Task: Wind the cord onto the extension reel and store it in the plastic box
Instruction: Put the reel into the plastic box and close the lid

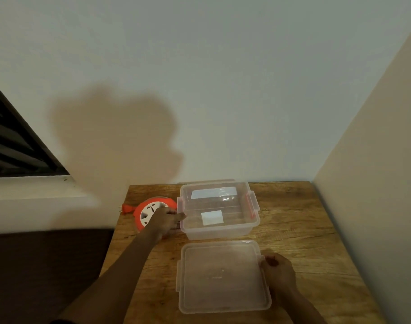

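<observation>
While no brand or readable writing shows anywhere, two blank white labels [212,217] can be made out on the clear plastic box [219,209], one on its near wall and one toward its far wall, and faint embossed marks near the middle of the lid [223,275] are too small to read.

Nearest the near edge of the wooden table [316,242], the clear lid lies flat. The right hand [278,272] is curled at the lid's right edge, fingers bent in against the rim; whether it actually pinches the rim cannot be told. Its forearm comes in from the near right corner.

Beyond the lid, the open box stands upright toward the table's far edge, its red latches [251,203] hanging at both sides and nothing but the labels showing inside.

Just beside the box's left wall, the orange extension reel [150,210] rests near the table's far left corner, its white socket face turned up toward the camera. The left hand [167,222] lies over the reel's right side, fingers closed around its rim and pointing toward the box, the arm stretched long from the near left. The cord looks wound in, with the orange plug [126,208] poking out at the reel's left, close to the table's left edge.
</observation>
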Demonstrator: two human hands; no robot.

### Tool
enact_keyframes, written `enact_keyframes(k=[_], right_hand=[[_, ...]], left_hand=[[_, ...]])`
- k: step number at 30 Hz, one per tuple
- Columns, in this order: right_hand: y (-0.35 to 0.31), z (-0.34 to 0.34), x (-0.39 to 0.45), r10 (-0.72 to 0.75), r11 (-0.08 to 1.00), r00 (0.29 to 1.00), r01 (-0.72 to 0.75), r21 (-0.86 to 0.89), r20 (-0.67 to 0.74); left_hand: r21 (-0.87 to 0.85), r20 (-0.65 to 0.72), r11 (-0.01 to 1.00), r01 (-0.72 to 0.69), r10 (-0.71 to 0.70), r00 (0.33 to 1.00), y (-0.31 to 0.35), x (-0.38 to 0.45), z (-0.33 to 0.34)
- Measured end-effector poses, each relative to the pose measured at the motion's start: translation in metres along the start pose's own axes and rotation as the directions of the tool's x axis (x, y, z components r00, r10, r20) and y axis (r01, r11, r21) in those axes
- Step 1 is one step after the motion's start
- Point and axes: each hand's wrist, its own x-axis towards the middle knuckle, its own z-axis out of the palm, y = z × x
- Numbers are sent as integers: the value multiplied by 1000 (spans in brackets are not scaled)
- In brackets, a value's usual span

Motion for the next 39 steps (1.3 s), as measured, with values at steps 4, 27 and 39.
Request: enact_keyframes(k=[4, 27, 39], right_hand=[[0, 2, 6, -23, 998, 1000, 23, -51, -1], [2, -6, 21, -225, 951, 970, 238, -196, 89], [-63, 38, -27, -291, 835, 722, 512, -202, 628]], left_hand=[[10, -8, 1000, -23, 23, 1000, -3, -1, -1], [129, -254, 982, -137, 167, 953, -11, -10, 18], [54, -472, 979, -196, 198, 859, -30, -3, -36]])
